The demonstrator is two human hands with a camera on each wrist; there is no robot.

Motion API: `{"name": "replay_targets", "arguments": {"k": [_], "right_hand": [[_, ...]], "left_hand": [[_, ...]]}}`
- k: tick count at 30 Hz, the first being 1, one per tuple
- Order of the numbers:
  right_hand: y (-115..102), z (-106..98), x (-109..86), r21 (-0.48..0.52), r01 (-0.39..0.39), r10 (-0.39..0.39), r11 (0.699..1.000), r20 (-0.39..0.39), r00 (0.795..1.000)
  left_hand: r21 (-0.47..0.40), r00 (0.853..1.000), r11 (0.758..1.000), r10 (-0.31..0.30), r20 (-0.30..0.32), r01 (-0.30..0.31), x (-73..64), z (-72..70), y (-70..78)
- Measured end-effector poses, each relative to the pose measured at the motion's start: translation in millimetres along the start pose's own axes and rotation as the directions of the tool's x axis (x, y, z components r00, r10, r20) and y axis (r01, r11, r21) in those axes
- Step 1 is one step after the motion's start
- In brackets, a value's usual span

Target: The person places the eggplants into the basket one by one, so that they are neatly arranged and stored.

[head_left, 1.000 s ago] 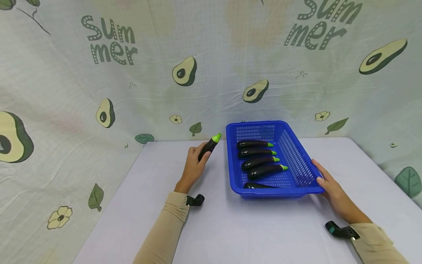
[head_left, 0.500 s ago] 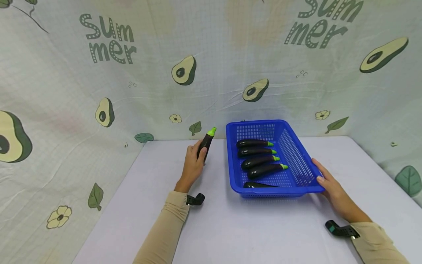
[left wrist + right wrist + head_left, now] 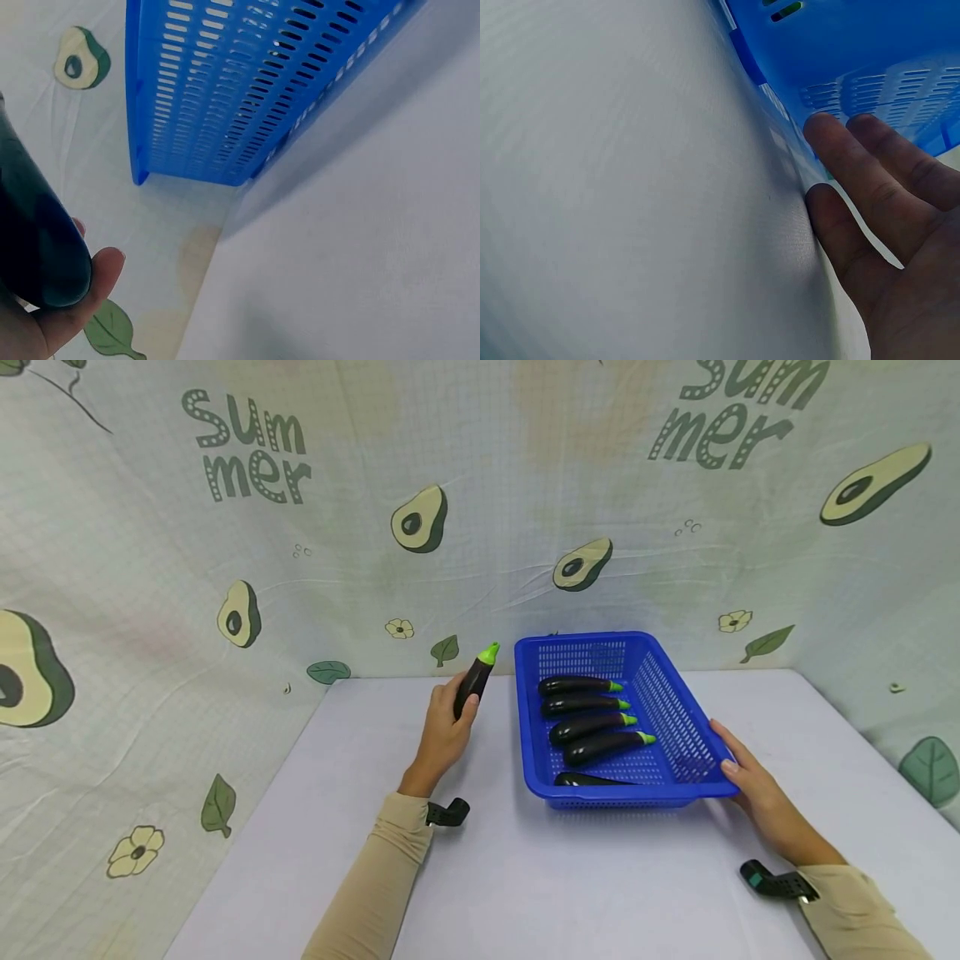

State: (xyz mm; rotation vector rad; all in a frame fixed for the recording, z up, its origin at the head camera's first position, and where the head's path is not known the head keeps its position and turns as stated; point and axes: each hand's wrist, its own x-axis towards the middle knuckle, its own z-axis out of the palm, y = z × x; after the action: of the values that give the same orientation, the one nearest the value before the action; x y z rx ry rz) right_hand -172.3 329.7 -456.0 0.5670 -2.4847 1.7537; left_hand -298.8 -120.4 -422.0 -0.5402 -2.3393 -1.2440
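Observation:
My left hand [image 3: 444,727] grips a dark eggplant [image 3: 473,685] with a bright green stem end, raised above the table and tilted up to the right. In the left wrist view, the thumb and palm lie around the rounded end of the eggplant [image 3: 37,240]. To its right stands a blue plastic basket [image 3: 528,718], where several eggplants [image 3: 592,727] lie side by side with stems to the right; the front rim partly hides the nearest. My right hand [image 3: 765,793] rests at the basket's right front corner. Its fingers [image 3: 870,165] are mostly straight against the basket wall [image 3: 832,45].
A white table [image 3: 480,877] carries the basket near its back edge. Behind and at the sides hangs a pale cloth [image 3: 495,510] printed with avocados, leaves and lettering. Dark bands [image 3: 448,812] sit on both wrists.
The eggplant in my left hand tipped more upright, then leaned back to the right, its stem end now higher than a second ago. The basket and right hand stay in place.

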Motion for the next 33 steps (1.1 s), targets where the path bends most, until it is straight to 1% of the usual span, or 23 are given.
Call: {"name": "replay_targets", "arguments": {"k": [8, 11, 19, 26, 33], "right_hand": [[-0.1, 0.6, 0.4, 0.001, -0.013, 0.013, 1.000, -0.003, 1.000], [-0.3, 0.3, 0.8, -0.007, -0.009, 0.009, 1.000, 0.001, 1.000], [-3.2, -1.2, 1.3, 0.009, 0.012, -0.012, 1.000, 0.004, 1.000], [-1.6, -1.0, 1.1, -0.016, -0.003, 0.003, 1.000, 0.004, 1.000], [1.1, -0.7, 0.3, -0.001, -0.002, 0.002, 1.000, 0.011, 1.000]], "left_hand": [[0.004, 0.998, 0.998, 0.058, 0.003, -0.058, -1.1, -1.6, 15.8], [0.021, 0.997, 0.997, 0.078, 0.019, -0.079, -1.4, -1.2, 22.8], [0.019, 0.992, 0.993, 0.118, 0.043, -0.119, -1.6, -1.9, 40.4], [0.003, 0.985, 0.988, 0.152, 0.076, -0.153, -2.7, -1.3, 53.1], [-0.028, 0.976, 0.980, 0.199, 0.092, -0.197, -6.0, 1.9, 60.9]]}}
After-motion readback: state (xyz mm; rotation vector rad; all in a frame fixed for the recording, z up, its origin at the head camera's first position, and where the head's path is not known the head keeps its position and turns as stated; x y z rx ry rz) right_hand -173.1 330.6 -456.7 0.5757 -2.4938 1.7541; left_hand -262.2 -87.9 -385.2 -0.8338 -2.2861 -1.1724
